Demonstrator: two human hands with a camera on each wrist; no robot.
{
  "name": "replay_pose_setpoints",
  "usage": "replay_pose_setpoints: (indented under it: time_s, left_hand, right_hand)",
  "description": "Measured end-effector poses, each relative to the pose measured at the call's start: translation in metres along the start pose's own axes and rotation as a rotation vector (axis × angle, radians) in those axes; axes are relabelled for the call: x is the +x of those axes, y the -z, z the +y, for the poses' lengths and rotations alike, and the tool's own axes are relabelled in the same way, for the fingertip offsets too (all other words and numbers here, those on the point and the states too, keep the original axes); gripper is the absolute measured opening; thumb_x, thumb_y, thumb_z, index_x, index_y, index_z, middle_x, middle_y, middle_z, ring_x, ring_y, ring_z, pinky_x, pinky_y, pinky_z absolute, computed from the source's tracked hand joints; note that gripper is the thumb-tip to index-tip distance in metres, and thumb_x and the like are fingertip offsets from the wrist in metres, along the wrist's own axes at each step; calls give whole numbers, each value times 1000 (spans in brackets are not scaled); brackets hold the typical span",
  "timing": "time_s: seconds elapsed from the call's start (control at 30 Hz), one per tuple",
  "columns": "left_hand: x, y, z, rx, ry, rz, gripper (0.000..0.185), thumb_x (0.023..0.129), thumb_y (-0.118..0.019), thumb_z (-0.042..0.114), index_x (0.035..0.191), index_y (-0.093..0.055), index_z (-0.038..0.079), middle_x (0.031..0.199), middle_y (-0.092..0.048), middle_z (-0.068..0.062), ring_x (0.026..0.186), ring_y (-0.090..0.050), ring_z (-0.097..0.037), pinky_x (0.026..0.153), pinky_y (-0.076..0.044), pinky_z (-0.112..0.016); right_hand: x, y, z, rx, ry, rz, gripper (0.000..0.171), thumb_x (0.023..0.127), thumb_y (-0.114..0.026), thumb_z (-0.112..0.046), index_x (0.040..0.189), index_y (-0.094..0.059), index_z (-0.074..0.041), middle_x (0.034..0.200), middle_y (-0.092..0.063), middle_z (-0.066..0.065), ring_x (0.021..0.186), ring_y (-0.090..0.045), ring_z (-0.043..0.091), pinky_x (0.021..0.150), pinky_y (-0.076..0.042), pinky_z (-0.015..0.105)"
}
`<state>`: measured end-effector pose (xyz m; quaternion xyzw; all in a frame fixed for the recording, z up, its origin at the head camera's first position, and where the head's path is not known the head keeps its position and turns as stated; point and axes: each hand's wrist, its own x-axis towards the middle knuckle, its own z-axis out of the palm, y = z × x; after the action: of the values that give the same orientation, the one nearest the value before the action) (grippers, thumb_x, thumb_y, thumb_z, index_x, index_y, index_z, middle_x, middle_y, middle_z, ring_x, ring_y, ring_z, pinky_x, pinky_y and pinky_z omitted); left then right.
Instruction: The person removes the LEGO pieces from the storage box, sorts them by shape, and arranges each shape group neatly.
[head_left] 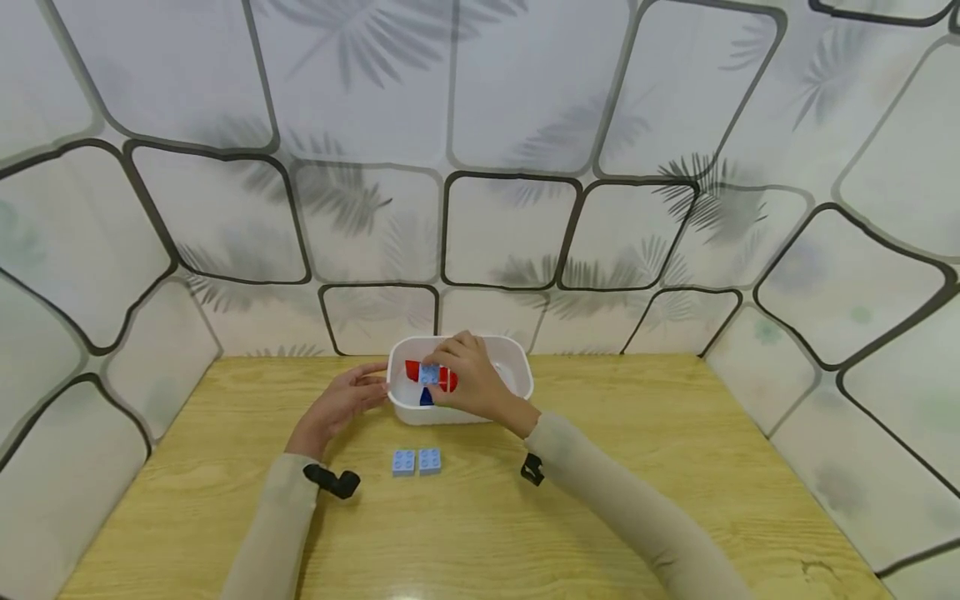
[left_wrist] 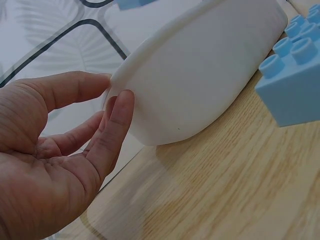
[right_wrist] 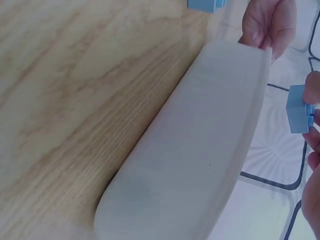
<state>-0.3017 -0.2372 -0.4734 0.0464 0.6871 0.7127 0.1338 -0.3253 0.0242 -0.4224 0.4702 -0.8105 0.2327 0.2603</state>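
Note:
My right hand (head_left: 472, 379) pinches a light blue toy brick (head_left: 429, 374) above the white plastic tub (head_left: 465, 414). The right wrist view shows the held brick (right_wrist: 297, 110) between thumb and fingers, over the rim. At the tub's left end, my left hand (head_left: 348, 404) touches the wall with its fingertips (left_wrist: 122, 102), fingers loosely extended. Inside the tub lie red pieces (head_left: 412, 371) and a dark blue piece (head_left: 427, 397), partly hidden by the right hand and brick. Two light blue bricks (head_left: 403, 462) (head_left: 430, 461) sit side by side, studs up, on the table in front.
The wooden table (head_left: 480, 533) carries the tub near its back edge. Behind it rises a patterned cloth wall (head_left: 510, 233), continuing along both sides. A black strap with a small camera (head_left: 333, 481) is on the left wrist, another (head_left: 532, 469) on the right.

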Motion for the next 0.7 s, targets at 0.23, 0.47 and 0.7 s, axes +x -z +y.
replay_pose_setpoints:
  time_s: [0.23, 0.47, 0.7]
  left_hand:
    - [0, -1, -1, -9, 16, 21, 60, 103, -58, 6, 157, -32, -1, 123, -57, -9, 100, -65, -8, 100, -58, -30]
    - [0, -2, 0, -6, 29, 25, 61, 103, -58, 7, 157, -32, -1, 132, -55, -17, 102, -65, -9, 102, -57, -31]
    - [1, -2, 0, -10, 35, 25, 61, 104, -58, 8, 158, -31, 0, 136, -53, -20, 103, -65, -9, 103, -56, -31]
  right_hand:
    - [-22, 14, -9, 2, 115, 33, 24, 77, -81, -18, 101, -75, -14, 99, -68, 1, 100, -52, 20, 90, -44, 39]
    - [-48, 22, -10, 33, 126, 4, 26, 75, -83, -17, 99, -75, -15, 97, -67, -2, 96, -49, 17, 84, -42, 33]
    - [-69, 29, -16, 50, 98, -107, 26, 75, -85, -18, 99, -75, -16, 99, -69, -3, 99, -51, 17, 85, -44, 31]
